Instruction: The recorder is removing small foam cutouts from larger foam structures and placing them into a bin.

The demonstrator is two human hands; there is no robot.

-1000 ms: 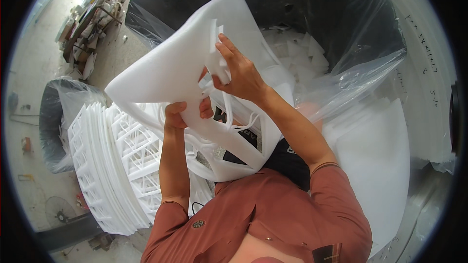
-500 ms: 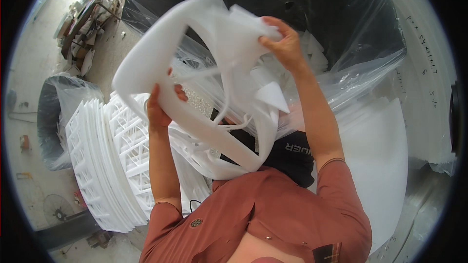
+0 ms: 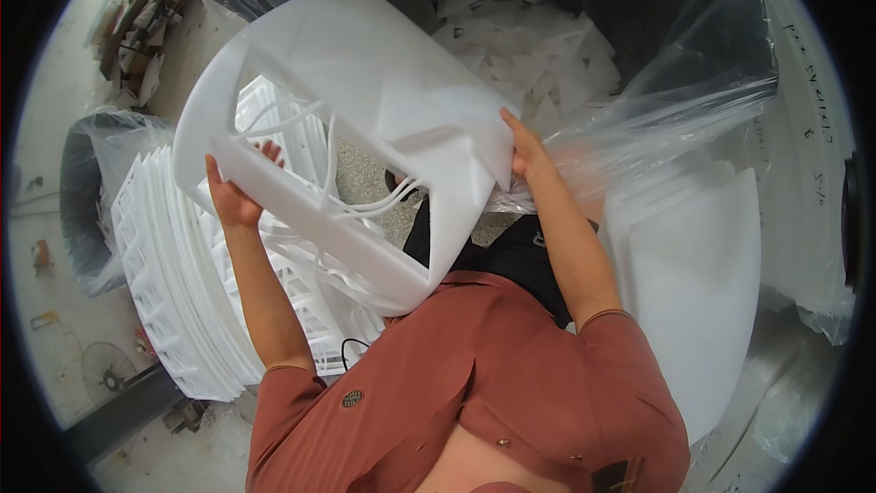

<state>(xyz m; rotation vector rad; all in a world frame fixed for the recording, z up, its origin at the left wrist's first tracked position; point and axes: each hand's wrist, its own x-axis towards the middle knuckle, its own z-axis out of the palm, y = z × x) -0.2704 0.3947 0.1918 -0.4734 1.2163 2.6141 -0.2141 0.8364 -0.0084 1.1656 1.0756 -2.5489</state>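
Observation:
A large white foam sheet with cut-out openings and thin, dangling strips is held up before me, its lower corner close to my shirt. On its left side, my left hand grips a long strip, thumb outside and fingertips showing through an opening. My right hand is closed on the sheet's right edge, thumb on the near face; the fingers behind are partly hidden. Folded or creased flaps of foam stand out near that hand.
Ahead, a big black container with clear plastic film holds white foam scraps. Cut-out foam sheets stand stacked at left, plain sheets at right. Farther left are a smaller dark bin and a fan.
The foam sheet has spread flatter and swung left. My right hand has come down and nearer, to the sheet's right edge; my left hand has shifted left, uncovering the scraps in the container.

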